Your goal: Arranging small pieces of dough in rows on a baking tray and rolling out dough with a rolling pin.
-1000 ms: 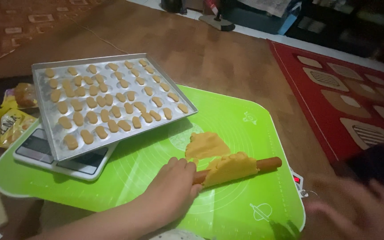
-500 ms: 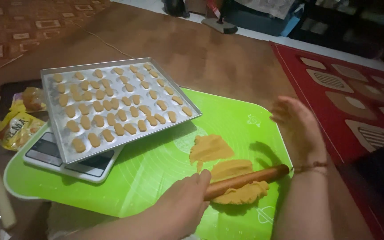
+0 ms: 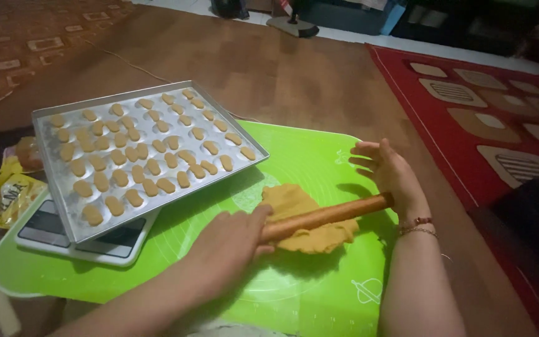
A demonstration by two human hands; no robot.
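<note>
Fingers of both hands lie apart, flat on the rolling pin (image 3: 322, 218); tray (image 3: 51, 112) holds cookie pieces (image 3: 135, 163).

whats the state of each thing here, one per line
dough: flattened on the mat, under the pin
rolling pin: lying across the dough
left hand: palm on the pin's end
right hand: open, on the other end
baking tray: filled with dough pieces, resting on a scale

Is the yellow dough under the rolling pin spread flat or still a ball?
Spread flat: the dough lies as a thin sheet on the green mat, under the rolling pin.
</note>
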